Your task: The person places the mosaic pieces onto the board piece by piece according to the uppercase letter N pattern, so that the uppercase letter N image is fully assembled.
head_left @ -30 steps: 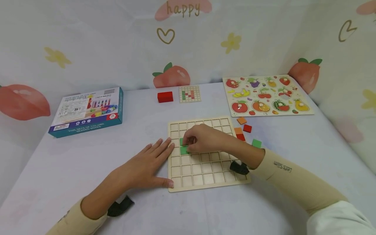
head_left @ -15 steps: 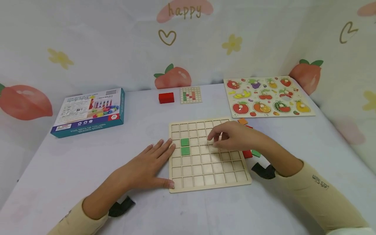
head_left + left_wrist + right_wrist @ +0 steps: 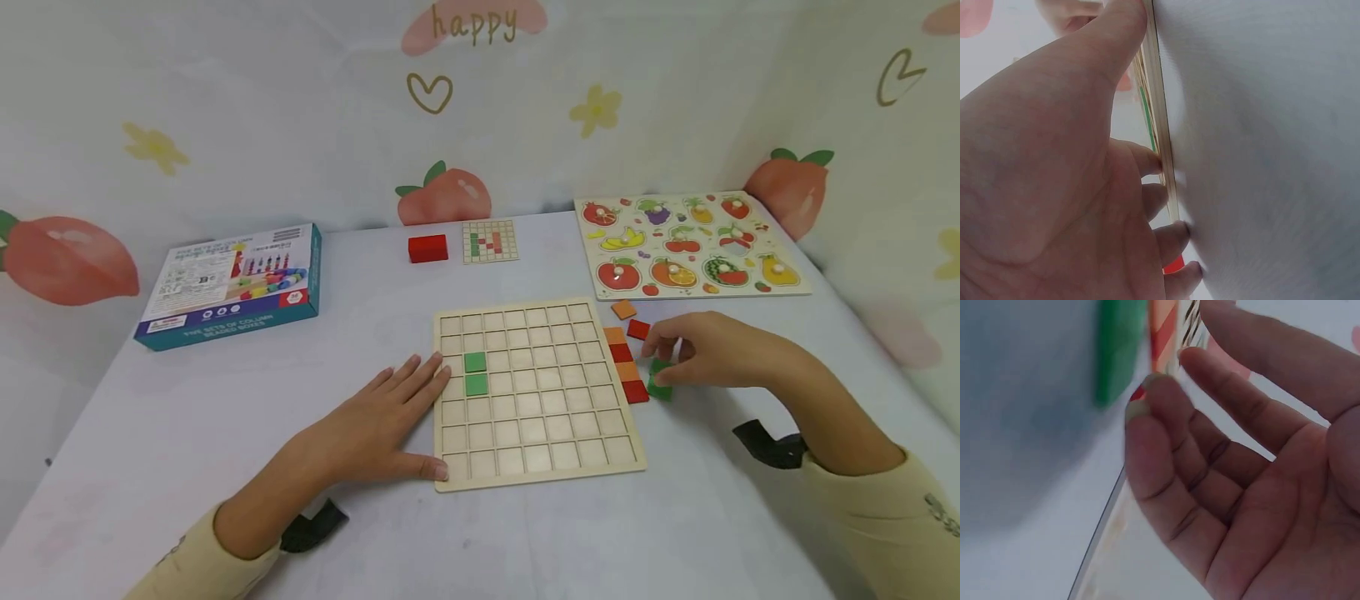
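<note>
A square wooden grid board (image 3: 532, 429) lies on the table, with two green square tiles (image 3: 476, 385) in cells of its second column. My left hand (image 3: 371, 429) rests spread at the board's left edge, fingertips and thumb touching its rim. To the right of the board, my right hand (image 3: 716, 350) hovers over loose green tiles (image 3: 660, 388), its fingers loosely bent. In the right wrist view a blurred green tile (image 3: 1119, 350) appears apart from the fingers (image 3: 1150, 447), which hold nothing. Orange and red tiles (image 3: 626, 372) line the board's right edge.
Farther back stand a red block (image 3: 427, 248) and a small pattern card (image 3: 491, 242) with coloured squares. A fruit puzzle board (image 3: 690, 246) lies at the back right, a bead-toy box (image 3: 232, 287) at the back left. A loose orange tile (image 3: 623, 309) and red tile (image 3: 638, 329) lie nearby.
My right hand has left the green tile on the board and moved right, to the loose green tiles beyond its edge. The left hand stays in place.
</note>
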Demonstrator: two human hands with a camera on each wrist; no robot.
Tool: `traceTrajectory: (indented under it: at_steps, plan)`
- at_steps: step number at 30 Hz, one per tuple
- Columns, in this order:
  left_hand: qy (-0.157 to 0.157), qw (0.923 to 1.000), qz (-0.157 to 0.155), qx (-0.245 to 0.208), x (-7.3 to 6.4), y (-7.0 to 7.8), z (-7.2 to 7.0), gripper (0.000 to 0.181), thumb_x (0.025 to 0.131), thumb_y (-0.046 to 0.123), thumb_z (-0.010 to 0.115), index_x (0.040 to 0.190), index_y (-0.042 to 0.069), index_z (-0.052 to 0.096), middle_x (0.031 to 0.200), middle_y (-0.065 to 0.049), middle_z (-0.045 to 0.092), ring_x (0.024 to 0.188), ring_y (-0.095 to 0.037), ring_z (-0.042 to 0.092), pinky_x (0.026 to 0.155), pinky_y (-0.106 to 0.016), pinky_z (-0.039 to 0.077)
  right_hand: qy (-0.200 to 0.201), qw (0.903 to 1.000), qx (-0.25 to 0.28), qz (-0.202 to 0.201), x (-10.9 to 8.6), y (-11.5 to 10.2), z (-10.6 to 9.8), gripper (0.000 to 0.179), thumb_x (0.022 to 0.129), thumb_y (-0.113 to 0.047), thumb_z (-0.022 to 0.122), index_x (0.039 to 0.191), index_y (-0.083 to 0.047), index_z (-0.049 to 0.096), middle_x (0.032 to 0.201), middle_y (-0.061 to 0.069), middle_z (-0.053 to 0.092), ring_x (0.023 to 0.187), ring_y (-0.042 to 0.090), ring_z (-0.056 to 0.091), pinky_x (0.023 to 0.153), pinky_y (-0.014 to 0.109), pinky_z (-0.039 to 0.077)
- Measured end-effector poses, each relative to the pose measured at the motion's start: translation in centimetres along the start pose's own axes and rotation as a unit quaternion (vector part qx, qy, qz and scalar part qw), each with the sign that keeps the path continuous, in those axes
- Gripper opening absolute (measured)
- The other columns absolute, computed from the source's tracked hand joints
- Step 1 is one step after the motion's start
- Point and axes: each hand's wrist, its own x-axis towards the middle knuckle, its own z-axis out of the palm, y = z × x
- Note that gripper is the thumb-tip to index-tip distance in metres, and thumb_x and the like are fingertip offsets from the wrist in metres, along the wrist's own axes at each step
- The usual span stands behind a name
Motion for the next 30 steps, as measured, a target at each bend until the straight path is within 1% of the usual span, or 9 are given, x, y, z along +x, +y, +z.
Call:
traceTrajectory:
  at_steps: [3, 9, 17, 20, 24, 30]
  plan:
    - [0.0, 1.0, 0.001, 0.0, 0.0, 0.0, 0.0, 0.117, 0.079, 0.084, 0.053, 0.162, 0.013, 0.013, 0.168, -0.007, 0.004, 0.152, -0.032, 0.003, 0.118, -0.056, 0.016, -0.005, 0.9997, 0.0, 0.022, -0.4, 1.2, 0.1, 0.033, 0.081, -0.02, 0.085, 0.109, -0.012, 0.07, 0.093, 0.0, 0.061, 0.084, 0.02, 0.057, 0.068, 0.032, 0.054]
    - [0.002, 1.0, -0.002, -0.004, 0.0, 0.1, 0.1, 0.117, 0.079, 0.084, 0.053, 0.162, 0.013, 0.013, 0.168, -0.006, 0.004, 0.152, -0.032, 0.004, 0.118, -0.055, 0.016, 0.006, 0.9998, 0.01, 0.013, 0.2, 2.1, 0.5, 0.032, 0.08, -0.02, 0.087, 0.103, -0.01, 0.066, 0.088, 0.0, 0.059, 0.084, 0.021, 0.055, 0.068, 0.034, 0.052]
    - [0.009, 1.0, -0.001, -0.003, -0.2, 0.0, 0.1, 0.117, 0.079, 0.085, 0.052, 0.162, 0.012, 0.015, 0.168, -0.008, 0.006, 0.152, -0.034, 0.005, 0.118, -0.056, 0.016, 0.01, 0.9997, 0.021, 0.012, 0.6, 2.6, 0.6, 0.035, 0.08, -0.017, 0.086, 0.107, -0.007, 0.066, 0.089, 0.001, 0.059, 0.085, 0.021, 0.054, 0.071, 0.034, 0.052]
    - [0.013, 0.9999, 0.002, -0.001, -0.2, 0.0, 0.1, 0.117, 0.079, 0.085, 0.051, 0.162, 0.012, 0.015, 0.168, -0.008, 0.007, 0.152, -0.034, 0.006, 0.118, -0.056, 0.016, 0.01, 0.9992, 0.035, 0.017, 0.7, 2.6, 0.7, 0.032, 0.081, -0.017, 0.086, 0.105, -0.007, 0.067, 0.087, 0.001, 0.058, 0.085, 0.022, 0.053, 0.07, 0.035, 0.05]
    - [0.009, 1.0, 0.001, 0.002, -0.1, 0.0, 0.1, 0.117, 0.078, 0.086, 0.051, 0.162, 0.012, 0.014, 0.168, -0.008, 0.006, 0.152, -0.034, 0.005, 0.118, -0.056, 0.016, 0.015, 0.9984, 0.052, 0.018, 0.8, 2.6, 0.9, 0.03, 0.081, -0.015, 0.086, 0.099, -0.007, 0.063, 0.087, 0.002, 0.058, 0.086, 0.023, 0.053, 0.071, 0.035, 0.05]
    - [0.008, 1.0, 0.006, 0.0, 0.0, 0.0, 0.1, 0.116, 0.079, 0.086, 0.049, 0.162, 0.012, 0.014, 0.168, -0.008, 0.006, 0.152, -0.034, 0.006, 0.118, -0.056, 0.016, 0.028, 0.9985, 0.046, 0.007, 0.9, 2.7, 1.1, 0.025, 0.083, -0.01, 0.082, 0.095, -0.009, 0.06, 0.087, 0.001, 0.059, 0.087, 0.023, 0.053, 0.073, 0.035, 0.051]
